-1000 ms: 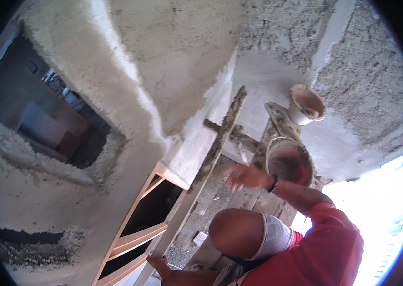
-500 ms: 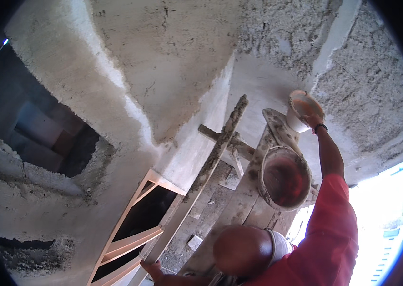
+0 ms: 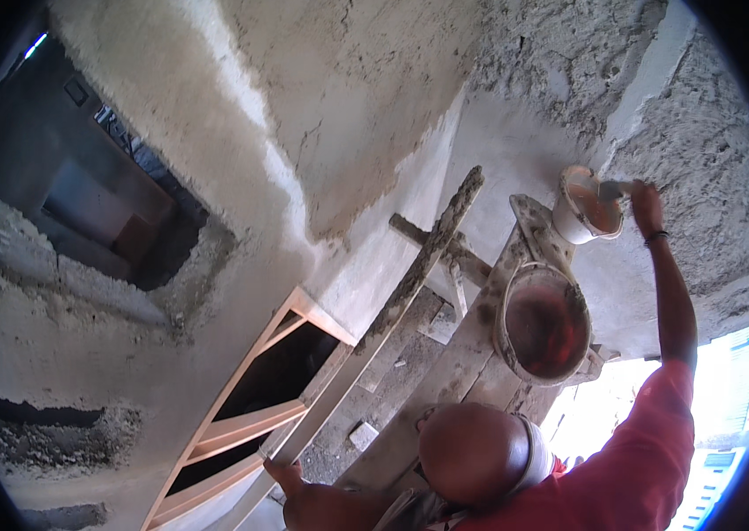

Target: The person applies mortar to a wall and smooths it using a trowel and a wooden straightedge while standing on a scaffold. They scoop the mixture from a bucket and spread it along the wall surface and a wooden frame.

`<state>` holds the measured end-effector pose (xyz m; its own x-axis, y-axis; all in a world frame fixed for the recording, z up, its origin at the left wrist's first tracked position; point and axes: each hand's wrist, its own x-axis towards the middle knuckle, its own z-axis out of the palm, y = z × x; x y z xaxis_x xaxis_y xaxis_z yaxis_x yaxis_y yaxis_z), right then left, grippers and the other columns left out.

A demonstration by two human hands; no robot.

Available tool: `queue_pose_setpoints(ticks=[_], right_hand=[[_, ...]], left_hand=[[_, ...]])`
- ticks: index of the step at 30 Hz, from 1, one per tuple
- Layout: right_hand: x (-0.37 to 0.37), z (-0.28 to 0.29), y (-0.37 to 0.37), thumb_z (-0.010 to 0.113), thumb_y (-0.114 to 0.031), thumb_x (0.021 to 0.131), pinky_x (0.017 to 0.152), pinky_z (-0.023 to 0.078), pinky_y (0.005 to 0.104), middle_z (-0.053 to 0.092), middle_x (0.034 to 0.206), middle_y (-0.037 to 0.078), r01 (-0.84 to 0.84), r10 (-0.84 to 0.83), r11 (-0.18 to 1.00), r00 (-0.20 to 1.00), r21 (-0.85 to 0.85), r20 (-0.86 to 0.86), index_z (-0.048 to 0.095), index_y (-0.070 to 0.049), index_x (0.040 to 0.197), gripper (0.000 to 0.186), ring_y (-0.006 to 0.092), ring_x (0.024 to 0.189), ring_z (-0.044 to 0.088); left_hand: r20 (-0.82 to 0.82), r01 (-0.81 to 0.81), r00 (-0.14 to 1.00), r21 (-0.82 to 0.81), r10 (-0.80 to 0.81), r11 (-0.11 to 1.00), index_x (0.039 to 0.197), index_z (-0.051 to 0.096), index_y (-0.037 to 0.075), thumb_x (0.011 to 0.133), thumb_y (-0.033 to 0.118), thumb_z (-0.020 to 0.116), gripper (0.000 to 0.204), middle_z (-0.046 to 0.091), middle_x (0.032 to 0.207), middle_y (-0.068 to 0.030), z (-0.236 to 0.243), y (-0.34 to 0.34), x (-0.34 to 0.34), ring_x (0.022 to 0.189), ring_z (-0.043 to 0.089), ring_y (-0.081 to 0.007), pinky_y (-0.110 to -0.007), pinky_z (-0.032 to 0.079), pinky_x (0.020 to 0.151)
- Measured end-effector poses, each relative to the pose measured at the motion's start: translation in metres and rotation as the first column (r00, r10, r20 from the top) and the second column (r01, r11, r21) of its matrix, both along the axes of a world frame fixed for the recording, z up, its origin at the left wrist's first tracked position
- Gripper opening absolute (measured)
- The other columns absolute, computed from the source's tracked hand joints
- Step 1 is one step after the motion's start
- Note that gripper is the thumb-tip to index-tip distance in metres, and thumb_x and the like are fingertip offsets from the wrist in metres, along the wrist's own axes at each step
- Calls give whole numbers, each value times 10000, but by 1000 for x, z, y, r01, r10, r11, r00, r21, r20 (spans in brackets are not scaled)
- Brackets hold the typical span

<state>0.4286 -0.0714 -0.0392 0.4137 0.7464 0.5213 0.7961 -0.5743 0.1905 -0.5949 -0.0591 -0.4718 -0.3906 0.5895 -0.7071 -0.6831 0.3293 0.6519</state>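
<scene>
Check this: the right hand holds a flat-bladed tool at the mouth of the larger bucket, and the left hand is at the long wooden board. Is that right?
Wrong bucket: the head view shows the right hand holding the flat-bladed tool at the mouth of the smaller white bucket, not the larger bucket. The left hand is at the long wooden board.

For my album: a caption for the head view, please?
Right hand holds a tool at the white bucket; left hand on a plank.
</scene>
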Motion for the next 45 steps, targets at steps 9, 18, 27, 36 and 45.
queue_pose_setpoints(ticks=[9, 18, 27, 36, 45], right_hand=[[-208, 25, -50, 448, -313, 976, 393, 359, 167, 477, 590, -15, 676, 665, 561, -23, 478, -747, 557, -35, 872, 317, 51, 456, 451], [-430, -96, -23, 624, -170, 787, 546, 530, 374, 622, 883, 138, 7, 55, 987, -953, 158, -299, 429, -24, 1241, 516, 318, 758, 655], [-514, -210, 0, 596, -264, 837, 670, 491, 484, 618, 829, 230, -780, 245, 625, 173, 19, -954, 383, -83, 1292, 533, 402, 758, 625], [-527, -217, 10, 576, -242, 835, 703, 480, 542, 622, 824, 260, -662, 143, 747, 250, -62, -958, 365, -137, 1357, 572, 438, 764, 612], [-499, -226, 27, 583, -230, 831, 681, 481, 547, 627, 832, 275, -499, 153, 865, 371, -57, -916, 384, -90, 1347, 570, 461, 756, 604]], left_hand=[[-59, -88, 995, -126, 81, 988, 1148, 566, 201, 848, 472, 453, 420, 570, 1203, -7, 32, 12, 33, 1126, 518, -223, -451, 449, 873], [101, -174, 975, -218, 199, 960, 1108, 588, 175, 832, 474, 463, 425, 617, 1126, -8, 46, 20, 42, 1025, 593, -229, -417, 479, 836], [195, -101, 975, -55, 109, 993, 1210, 513, 123, 822, 458, 509, 513, 553, 1208, -58, 42, 16, 29, 1083, 553, -272, -452, 485, 846], [137, -147, 974, -225, 180, 963, 1165, 549, 169, 856, 476, 424, 454, 580, 1194, -12, 37, 20, 29, 1057, 572, -230, -449, 454, 871], [175, -136, 969, -202, 173, 970, 1185, 547, 163, 852, 459, 439, 459, 588, 1191, -27, 39, 24, 31, 1075, 576, -252, -434, 473, 848]])
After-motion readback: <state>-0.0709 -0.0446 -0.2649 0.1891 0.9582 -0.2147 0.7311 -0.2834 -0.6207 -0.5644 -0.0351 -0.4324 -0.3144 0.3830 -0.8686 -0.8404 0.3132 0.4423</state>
